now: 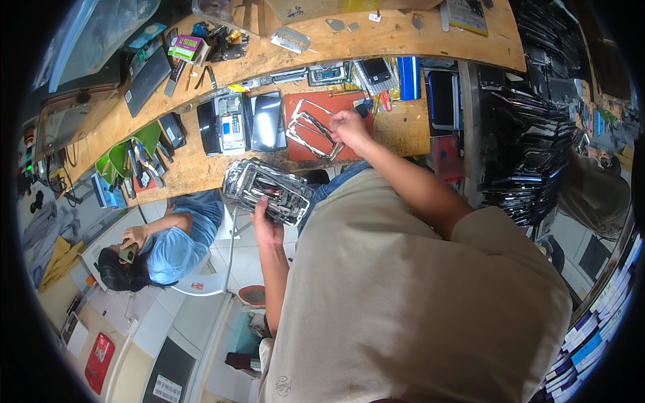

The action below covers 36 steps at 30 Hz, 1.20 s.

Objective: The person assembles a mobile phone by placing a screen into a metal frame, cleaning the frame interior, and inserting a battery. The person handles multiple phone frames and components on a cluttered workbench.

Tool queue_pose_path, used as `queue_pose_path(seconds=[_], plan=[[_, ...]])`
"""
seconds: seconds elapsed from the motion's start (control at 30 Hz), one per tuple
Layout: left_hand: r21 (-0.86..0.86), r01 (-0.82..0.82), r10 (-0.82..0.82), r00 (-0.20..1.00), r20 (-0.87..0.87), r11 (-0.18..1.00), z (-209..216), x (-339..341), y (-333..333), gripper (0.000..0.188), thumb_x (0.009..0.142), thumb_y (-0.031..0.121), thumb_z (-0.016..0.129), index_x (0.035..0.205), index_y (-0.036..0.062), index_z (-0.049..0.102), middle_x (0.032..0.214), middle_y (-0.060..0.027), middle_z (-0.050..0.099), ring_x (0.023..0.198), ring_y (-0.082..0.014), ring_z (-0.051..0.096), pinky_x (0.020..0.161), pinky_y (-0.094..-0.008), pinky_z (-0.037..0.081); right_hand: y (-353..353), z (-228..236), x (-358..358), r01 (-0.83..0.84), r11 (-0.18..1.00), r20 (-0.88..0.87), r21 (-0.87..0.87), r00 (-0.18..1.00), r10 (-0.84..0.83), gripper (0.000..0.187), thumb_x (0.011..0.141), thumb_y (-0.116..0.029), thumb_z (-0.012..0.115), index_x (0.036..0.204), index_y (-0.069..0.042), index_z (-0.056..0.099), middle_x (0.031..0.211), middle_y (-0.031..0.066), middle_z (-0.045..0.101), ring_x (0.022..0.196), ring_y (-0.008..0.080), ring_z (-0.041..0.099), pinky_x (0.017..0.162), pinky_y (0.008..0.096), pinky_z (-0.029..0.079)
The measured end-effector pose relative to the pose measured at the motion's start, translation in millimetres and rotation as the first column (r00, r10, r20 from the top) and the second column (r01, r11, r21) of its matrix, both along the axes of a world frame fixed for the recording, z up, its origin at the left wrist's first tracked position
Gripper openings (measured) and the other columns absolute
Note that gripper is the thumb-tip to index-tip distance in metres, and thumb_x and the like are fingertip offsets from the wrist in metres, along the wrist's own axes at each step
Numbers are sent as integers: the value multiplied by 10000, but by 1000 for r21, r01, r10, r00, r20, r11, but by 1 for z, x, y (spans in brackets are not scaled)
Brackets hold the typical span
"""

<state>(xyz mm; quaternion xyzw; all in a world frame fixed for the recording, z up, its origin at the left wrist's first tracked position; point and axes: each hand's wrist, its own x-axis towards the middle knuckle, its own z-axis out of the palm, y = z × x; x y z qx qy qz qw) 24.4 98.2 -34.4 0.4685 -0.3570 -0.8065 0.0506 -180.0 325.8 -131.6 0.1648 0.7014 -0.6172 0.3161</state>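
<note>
My left hand holds a thick bundle of bare metal phone frames just off the bench's front edge, with the thumb on top of it. The bundle is black and silver, its frames piled loosely over one another. On a red-orange mat lie more empty phone frames, thin silver outlines overlapping at angles. My right hand is over the mat's right half, its fingers pinched at the edge of a phone frame there. The fingertips are partly hidden.
Left of the mat are an opened phone and dark screen panels. A wooden shelf runs behind. Tall stacks of dark phone parts stand at right. A person in blue sits at left, holding a phone to the head.
</note>
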Motion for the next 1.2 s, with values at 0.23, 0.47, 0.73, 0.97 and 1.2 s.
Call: queue_pose_path(seconds=[0.23,0.47,0.73,0.97,1.2], plan=[[-27,-33,36,993,109,999,6,9,-9,222,938,168,723,1101,18,707,1076,-80,723,993,-235,711,866,-426,605,9,-20,32,-327,634,-204,701,759,618,334,852,-205,809,1100,-53,645,914,183,749,921,406,736,807,530,569],[-34,-44,47,995,90,998,8,13,0,268,933,143,732,1161,11,685,1098,-89,730,1009,-236,711,882,-424,613,39,-42,10,-356,934,-149,31,923,356,89,932,-97,751,962,-22,716,844,61,725,756,128,653,714,320,527],[5,-31,30,994,108,999,1,14,1,247,934,131,725,1149,15,693,1056,-88,740,974,-236,720,874,-421,614,105,-28,-16,-383,817,-125,431,872,474,141,893,-167,789,981,-73,731,826,130,730,799,270,730,728,408,552],[-2,-39,39,994,105,999,8,7,5,257,924,126,728,1158,26,689,1053,-78,742,961,-227,717,865,-418,610,97,-7,-10,-352,645,-198,678,758,622,142,925,-182,735,1003,-68,705,1037,199,706,992,436,692,835,539,550],[-38,-18,23,991,134,999,13,13,7,267,916,129,732,1161,36,677,1025,-73,741,954,-225,716,869,-414,607,72,7,-8,-157,696,-397,701,725,563,102,931,-160,706,1011,-98,718,1041,174,670,942,420,691,797,529,562]])
